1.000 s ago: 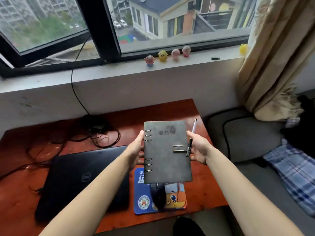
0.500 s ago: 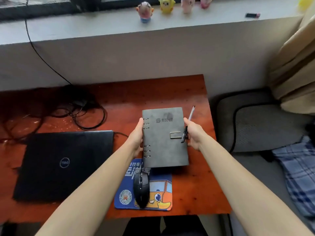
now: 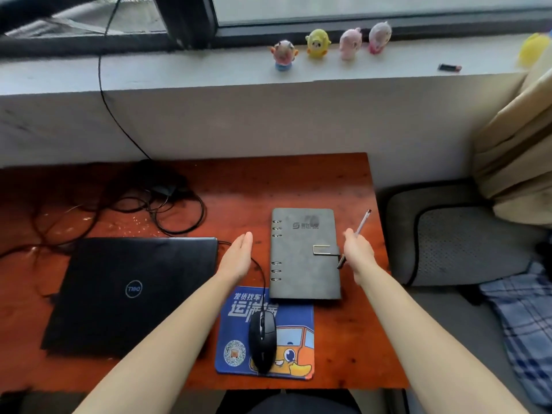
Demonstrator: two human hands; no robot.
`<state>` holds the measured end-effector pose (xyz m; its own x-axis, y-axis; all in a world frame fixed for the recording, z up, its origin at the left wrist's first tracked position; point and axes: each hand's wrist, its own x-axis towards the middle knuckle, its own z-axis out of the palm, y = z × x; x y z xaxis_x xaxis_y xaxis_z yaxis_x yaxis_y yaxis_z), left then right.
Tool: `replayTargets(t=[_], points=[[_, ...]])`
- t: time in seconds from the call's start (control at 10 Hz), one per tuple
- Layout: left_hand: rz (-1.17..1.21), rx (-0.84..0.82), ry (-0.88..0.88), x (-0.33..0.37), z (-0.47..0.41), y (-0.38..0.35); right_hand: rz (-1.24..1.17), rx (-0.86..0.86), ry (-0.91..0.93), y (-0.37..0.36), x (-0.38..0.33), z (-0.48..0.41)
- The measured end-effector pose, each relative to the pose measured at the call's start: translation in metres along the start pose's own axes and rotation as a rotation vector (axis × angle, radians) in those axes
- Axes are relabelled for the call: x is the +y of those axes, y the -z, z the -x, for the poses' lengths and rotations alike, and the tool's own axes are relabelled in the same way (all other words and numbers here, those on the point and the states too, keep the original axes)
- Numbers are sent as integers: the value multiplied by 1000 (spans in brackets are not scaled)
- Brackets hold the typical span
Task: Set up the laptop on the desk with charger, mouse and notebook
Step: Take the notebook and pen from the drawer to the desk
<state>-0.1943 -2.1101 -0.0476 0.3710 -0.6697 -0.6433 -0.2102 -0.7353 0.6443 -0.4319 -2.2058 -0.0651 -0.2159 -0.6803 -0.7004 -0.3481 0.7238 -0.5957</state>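
A grey ring-bound notebook (image 3: 304, 255) lies flat and closed on the reddish desk (image 3: 298, 180), just above the blue mouse pad (image 3: 286, 330). A black mouse (image 3: 263, 342) sits on the pad, its cable running up toward the laptop. The closed black laptop (image 3: 128, 291) lies at the left. Charger cables and a black adapter (image 3: 162, 189) are coiled at the back left. My left hand (image 3: 237, 256) hovers flat and open just left of the notebook, not touching it. My right hand (image 3: 357, 253) is at the notebook's right edge, holding a pen (image 3: 363, 224).
A window sill (image 3: 209, 76) behind the desk carries several small toy figures (image 3: 318, 43). A black cable hangs from the window down to the desk. A grey cushioned seat (image 3: 460, 240), a curtain (image 3: 516, 150) and plaid cloth (image 3: 525, 324) are to the right.
The notebook went from being held up in both hands to lying flat on the desk. My left hand let go and opened; my right hand keeps the pen. The view tilted down.
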Motion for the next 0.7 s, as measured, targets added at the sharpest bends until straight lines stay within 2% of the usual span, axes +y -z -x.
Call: replayTargets(t=[0.1,0.2,0.3,0.4,0.5,0.7], points=[[-361,132,-90,-40,6,27,160,-59,74,-17,7,14],[-565,179,-40,-81,18,51,264,-225,117,-52,6,28],[-673,181,27,-110,28,66,316,-355,174,-93,7,43],[-696,128,86,-135,37,79,402,-434,222,-133,11,60],[-761,89,43,-148,39,86,523,-435,264,-158,20,67],[-708,73,30,-142,40,98,714,-327,290,-167,21,75]])
